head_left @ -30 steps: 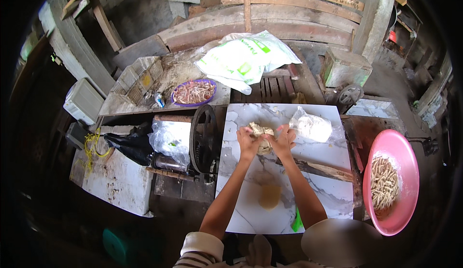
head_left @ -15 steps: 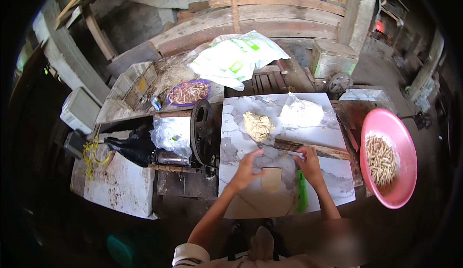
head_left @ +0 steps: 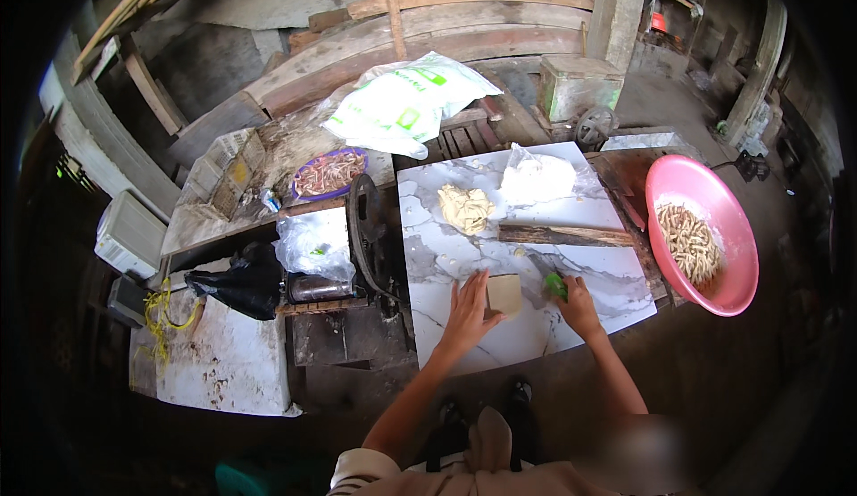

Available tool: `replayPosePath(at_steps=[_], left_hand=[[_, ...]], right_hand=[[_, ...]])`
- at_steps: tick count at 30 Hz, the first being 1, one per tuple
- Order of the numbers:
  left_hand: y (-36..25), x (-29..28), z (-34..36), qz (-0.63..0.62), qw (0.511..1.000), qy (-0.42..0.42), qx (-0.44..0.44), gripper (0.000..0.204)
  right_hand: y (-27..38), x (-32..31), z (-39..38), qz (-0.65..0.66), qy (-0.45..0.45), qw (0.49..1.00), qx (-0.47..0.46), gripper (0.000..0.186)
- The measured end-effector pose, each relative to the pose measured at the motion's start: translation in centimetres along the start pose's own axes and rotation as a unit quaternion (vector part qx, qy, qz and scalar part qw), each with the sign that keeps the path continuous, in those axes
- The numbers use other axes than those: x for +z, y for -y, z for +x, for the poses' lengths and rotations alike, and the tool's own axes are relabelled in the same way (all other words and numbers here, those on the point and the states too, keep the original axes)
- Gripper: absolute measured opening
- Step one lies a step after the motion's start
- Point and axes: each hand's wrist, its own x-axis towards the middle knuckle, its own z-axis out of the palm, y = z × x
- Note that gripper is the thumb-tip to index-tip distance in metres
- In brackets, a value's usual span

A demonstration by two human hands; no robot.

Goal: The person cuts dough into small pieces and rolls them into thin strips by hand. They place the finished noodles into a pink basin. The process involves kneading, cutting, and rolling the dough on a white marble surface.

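Observation:
On the marble-patterned board [head_left: 428, 317] lies a flat, squarish piece of tan dough [head_left: 505, 295]. My left hand [head_left: 466, 313] rests along the dough's left edge, its fingers stretched out and the thumb at the near corner. To the right of the dough, my right hand [head_left: 579, 307] is closed around the green handle of a knife [head_left: 555, 285]; a greyish blade points away from me, only faintly visible. A wooden stick [head_left: 566, 235] lies across the board beyond both hands. Farther back sit a lump of dough [head_left: 465, 209] and a clear plastic bag of white powder [head_left: 538, 178].
A pink basin [head_left: 748, 268] with finger-shaped dough pieces stands at the right. Left of the board are a dark handwheel [head_left: 364, 233], a plastic bag [head_left: 314, 250] and a purple-rimmed tray of reddish strips [head_left: 328, 175]. A white-and-green sack [head_left: 402, 103] lies behind.
My right hand has taken hold of the green-handled knife, which lay on the board, and turned it. My left hand has come down flat beside the dough piece. The view has shifted.

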Motion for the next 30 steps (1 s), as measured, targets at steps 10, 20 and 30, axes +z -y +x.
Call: replayPosePath(at_steps=[10,20,30], left_hand=[[-4.4,1.6,-4.5,0.081,0.990,-0.051,-0.106,0.074],[-9.5,3.7,-5.5,0.148,0.965,-0.096,-0.196,0.066],[-9.5,4.8,-5.2,0.161,0.956,-0.123,-0.213,0.063]], right_hand=[[3.4,-4.1,2.8,-0.063,0.220,0.952,-0.203,0.057],[5.2,-4.6,2.1,-0.179,0.211,0.879,-0.389,0.067],[5.5,-3.9,2.8,-0.203,0.149,0.845,-0.473,0.060]])
